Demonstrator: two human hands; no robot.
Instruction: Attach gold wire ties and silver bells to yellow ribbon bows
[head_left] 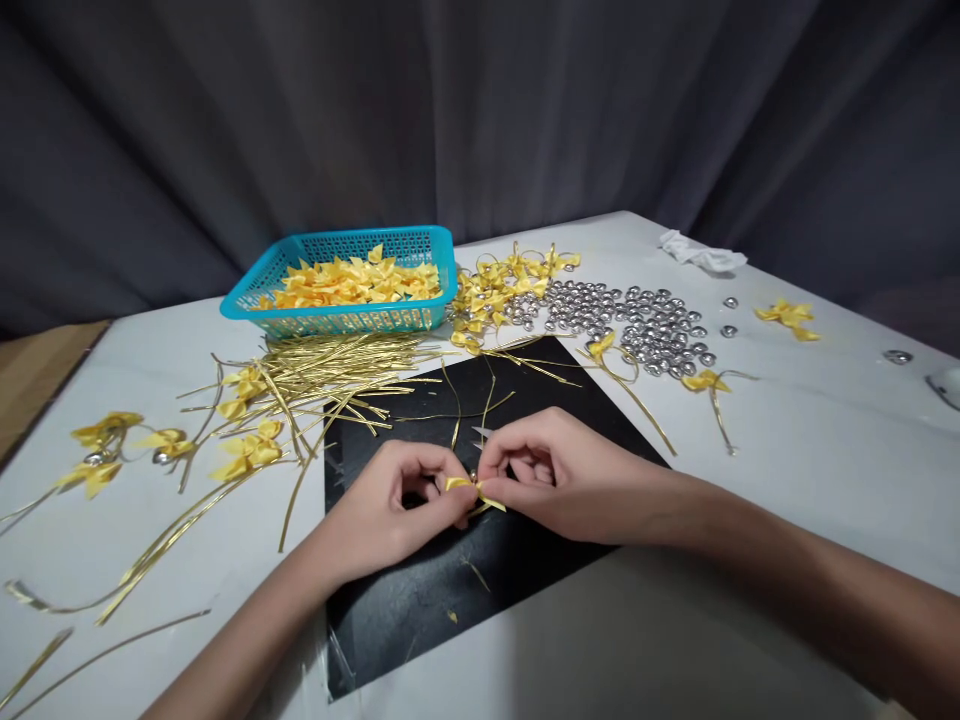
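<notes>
My left hand [397,500] and my right hand [559,475] meet over a black sheet [450,590] in the middle of the table. Both pinch one small yellow ribbon bow [466,487] with a gold wire tie between their fingertips. The fingers of both hands are curled and closed on it. A loose heap of gold wire ties [330,370] lies just beyond my left hand.
A blue basket [255,290] full of yellow bows stands at the back. A pile of silver bells [637,320] lies to the right of it. Finished bows with ties lie at left [105,430] and right [787,315]. White cloth [701,255] sits at the far right corner.
</notes>
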